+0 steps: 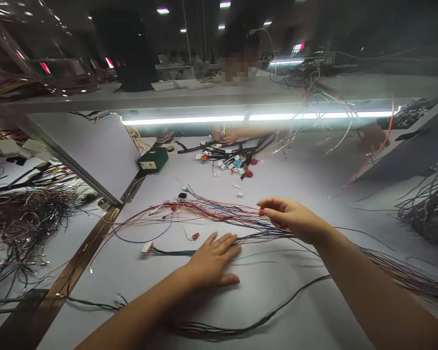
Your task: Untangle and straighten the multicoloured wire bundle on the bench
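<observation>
Head view looks down on a white counter [277, 301] with lots of thin wires on it. Near the middle of the frame lies a long bunch of colored wires [219, 211], red, blue, orange and black, spread out from left to right. The right hand [288, 218] is at the middle right of the frame, on top of this bunch. Its fingers are bent and its fingertips [262, 212] pinch at the wires, but how many wires it grips is too small to tell. The left hand [213, 260] is just below the bunch, in the lower middle of the frame. It lies flat and open on the counter with its fingers spread, and it grips nothing. Its fingertips touch some dark wires that run to a small white plug [147, 247] at the left. A tiny red plug [195, 236] sits just above and left of that hand. A thick black cable [277, 311] curls along the bottom of the frame. Farther back, in the upper middle, is a pile of small plugs [233, 163] in white, blue and red. A green box [153, 159] stands to the left of that pile. Behind the pile, another person's hands [226, 135] work under a long bright lamp [255, 117]. A messy heap of dark wires [25, 214] fills the left side of the frame.
</observation>
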